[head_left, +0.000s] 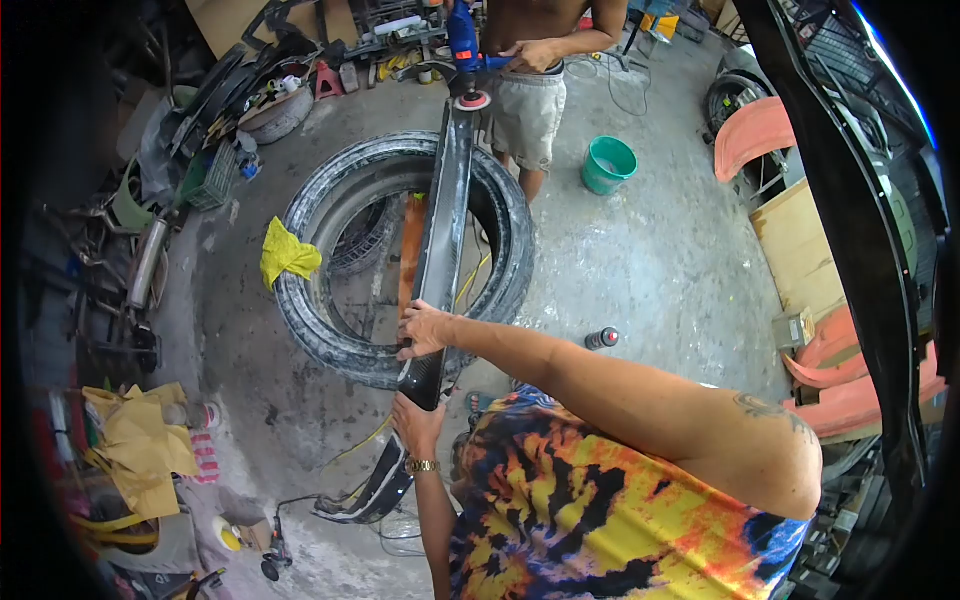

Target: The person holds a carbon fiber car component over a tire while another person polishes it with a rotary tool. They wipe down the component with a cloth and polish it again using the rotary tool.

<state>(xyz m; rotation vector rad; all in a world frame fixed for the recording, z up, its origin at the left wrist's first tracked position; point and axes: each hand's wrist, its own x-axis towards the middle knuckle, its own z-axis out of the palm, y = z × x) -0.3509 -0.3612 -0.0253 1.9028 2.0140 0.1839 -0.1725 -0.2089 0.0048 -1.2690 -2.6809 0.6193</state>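
Observation:
A long, glossy black panel (446,215), like a car side skirt with pale smears along it, lies across a big upright-stacked tire (300,325). My right hand (427,330) grips the panel's near part, fingers over its left edge. Just below, my left hand (417,424), with a gold watch at the wrist, holds the near end from underneath; some of its fingers are hidden. At the far end, another person's hand (530,55) holds a blue power polisher (463,38), its red-and-white pad (472,101) at the panel's surface.
A yellow cloth (287,254) hangs on the tire's left rim. On the concrete floor are a green bucket (608,165), a dark bottle (603,339) and another curved black part (375,485). Orange-pink panels (752,137) lean at the right; a long black strip (860,200) stands nearby.

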